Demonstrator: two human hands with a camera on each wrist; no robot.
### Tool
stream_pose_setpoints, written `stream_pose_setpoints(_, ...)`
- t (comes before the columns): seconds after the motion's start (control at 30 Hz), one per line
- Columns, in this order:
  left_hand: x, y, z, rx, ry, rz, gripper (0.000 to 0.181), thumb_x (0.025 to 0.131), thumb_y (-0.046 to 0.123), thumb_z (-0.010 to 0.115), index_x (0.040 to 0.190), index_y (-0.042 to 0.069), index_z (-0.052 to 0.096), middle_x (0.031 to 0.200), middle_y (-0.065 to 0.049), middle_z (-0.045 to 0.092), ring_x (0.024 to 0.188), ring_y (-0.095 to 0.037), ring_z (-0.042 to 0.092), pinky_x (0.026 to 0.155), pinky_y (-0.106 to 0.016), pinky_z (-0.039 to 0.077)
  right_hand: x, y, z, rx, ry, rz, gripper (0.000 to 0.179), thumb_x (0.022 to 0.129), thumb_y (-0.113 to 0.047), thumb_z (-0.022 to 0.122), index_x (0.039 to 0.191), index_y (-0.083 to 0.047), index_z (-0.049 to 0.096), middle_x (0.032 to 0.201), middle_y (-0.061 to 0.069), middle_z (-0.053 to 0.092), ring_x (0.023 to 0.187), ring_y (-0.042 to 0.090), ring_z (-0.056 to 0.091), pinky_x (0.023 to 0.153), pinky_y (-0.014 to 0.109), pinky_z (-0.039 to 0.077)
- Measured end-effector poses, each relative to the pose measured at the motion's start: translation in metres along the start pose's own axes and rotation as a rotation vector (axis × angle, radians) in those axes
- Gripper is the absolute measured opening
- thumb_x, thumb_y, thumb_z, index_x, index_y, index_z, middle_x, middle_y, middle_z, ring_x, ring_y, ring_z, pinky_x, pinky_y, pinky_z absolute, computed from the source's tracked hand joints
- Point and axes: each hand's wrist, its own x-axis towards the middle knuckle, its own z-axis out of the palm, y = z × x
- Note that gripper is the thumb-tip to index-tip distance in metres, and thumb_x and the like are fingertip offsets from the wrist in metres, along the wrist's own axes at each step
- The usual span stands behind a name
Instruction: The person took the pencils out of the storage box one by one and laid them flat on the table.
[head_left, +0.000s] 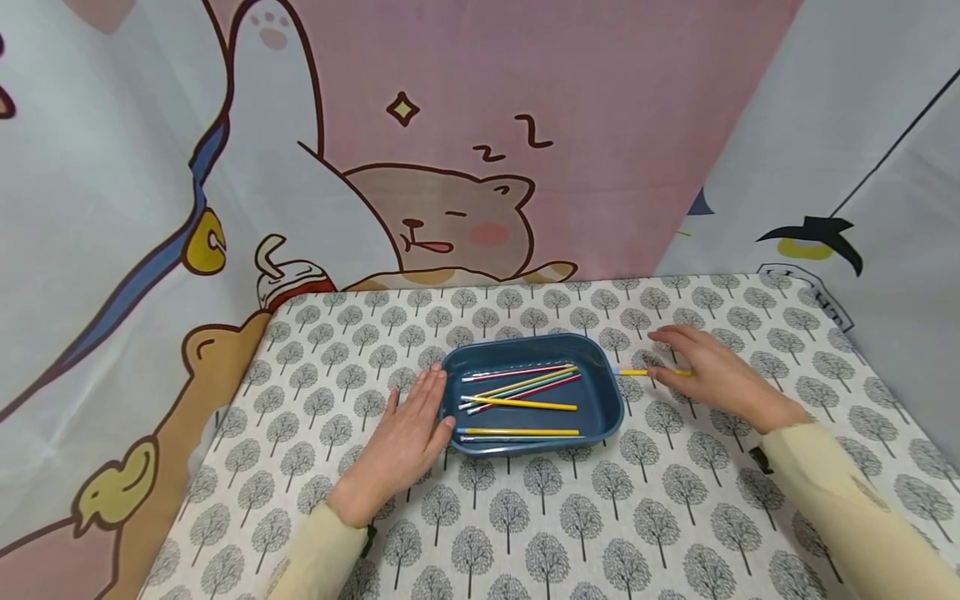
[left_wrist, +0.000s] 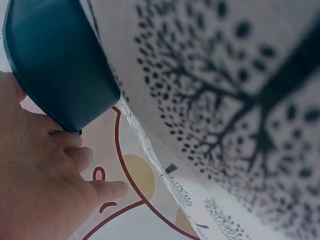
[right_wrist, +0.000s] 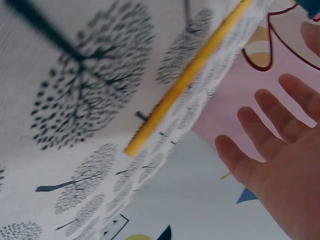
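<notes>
A dark blue plastic tray [head_left: 597, 400] stands on the tree-print tablecloth, several slim pencils lying in it. Among them a yellow pencil [head_left: 525, 404] crosses over red, green and yellow ones, and another yellow pencil [head_left: 517, 432] lies along the near side. My left hand [head_left: 401, 429] rests its extended fingertips and thumb at the tray's left rim; the left wrist view shows the tray's outer wall [left_wrist: 65, 65] beside the fingers. To the right, a loose yellow pencil [right_wrist: 185, 82] lies on the cloth. My right hand [head_left: 708, 375] hovers over it, fingers spread, holding nothing.
The tablecloth [head_left: 547, 533] covers the whole surface, its far edge meeting a cartoon-print curtain [head_left: 600, 125]. More curtain [head_left: 900, 200] hangs along the right side and the left side.
</notes>
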Motion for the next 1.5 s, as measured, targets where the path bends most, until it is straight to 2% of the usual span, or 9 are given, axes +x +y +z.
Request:
stream_pose_setpoints(0.23,0.003,0.0,0.001,-0.007,0.012,0.011,0.065,0.104,0.04,0.036,0.155,0.007,0.015,0.161,-0.007,0.012,0.147,-0.02,0.006,0.111,-0.062,0.018,-0.009,-0.02,-0.008,0.055,0.122,-0.064,0.069,0.089,-0.041,0.069,0.145,-0.009,0.043,0.146,0.016,0.041,0.132,0.041,0.036,0.101,0.062,0.032)
stream_pose_setpoints(0.43,0.005,0.002,0.0,-0.011,-0.008,-0.003,0.065,0.104,0.041,0.036,0.156,0.009,0.013,0.161,-0.002,0.006,0.146,-0.018,0.003,0.112,-0.06,0.018,-0.011,-0.042,-0.013,0.066,0.156,-0.105,0.079,0.088,-0.043,0.07,0.152,-0.017,0.032,0.148,0.015,0.039,0.133,0.04,0.036,0.101,0.063,0.032)
stream_pose_setpoints(0.7,0.006,0.003,-0.001,0.006,-0.021,-0.009,0.066,0.104,0.042,0.035,0.156,0.009,0.012,0.161,0.0,0.001,0.146,-0.017,0.002,0.113,-0.059,0.016,-0.011,-0.074,-0.017,0.056,0.147,-0.167,0.081,0.088,-0.044,0.069,0.153,-0.019,0.03,0.155,0.009,0.032,0.138,0.035,0.032,0.106,0.057,0.031)
stream_pose_setpoints(0.97,0.006,0.002,-0.001,0.004,-0.014,-0.007,0.066,0.103,0.04,0.038,0.156,0.008,0.012,0.16,0.0,0.002,0.146,-0.019,0.005,0.113,-0.058,0.016,-0.001,-0.108,-0.016,0.042,0.123,-0.234,0.076,0.089,-0.05,0.065,0.151,-0.019,0.034,0.153,0.004,0.036,0.14,0.029,0.031,0.107,0.057,0.029)
stream_pose_setpoints(1.13,0.005,0.001,0.0,-0.002,-0.01,-0.004,0.066,0.103,0.04,0.039,0.156,0.008,0.013,0.16,-0.001,0.003,0.146,-0.019,0.006,0.113,-0.058,0.017,0.008,-0.126,-0.013,0.047,0.106,-0.309,0.073,0.09,-0.052,0.062,0.15,-0.017,0.036,0.151,0.003,0.038,0.138,0.025,0.035,0.108,0.051,0.032)
stream_pose_setpoints(1.33,0.004,0.0,0.0,-0.007,-0.014,-0.013,0.066,0.104,0.042,0.036,0.156,0.009,0.013,0.16,0.0,0.002,0.146,-0.017,0.004,0.113,-0.057,0.014,0.021,-0.144,-0.006,0.038,0.039,-0.365,0.072,0.093,-0.051,0.059,0.15,-0.015,0.036,0.152,0.006,0.038,0.138,0.027,0.035,0.109,0.051,0.031)
stream_pose_setpoints(1.5,0.003,0.0,0.0,-0.01,-0.01,-0.013,0.066,0.103,0.041,0.038,0.156,0.009,0.013,0.161,-0.002,0.006,0.146,-0.017,0.005,0.113,-0.058,0.015,0.032,-0.154,0.004,0.07,-0.004,-0.385,0.069,0.093,-0.053,0.056,0.15,-0.019,0.036,0.151,0.002,0.038,0.137,0.022,0.036,0.109,0.046,0.034)
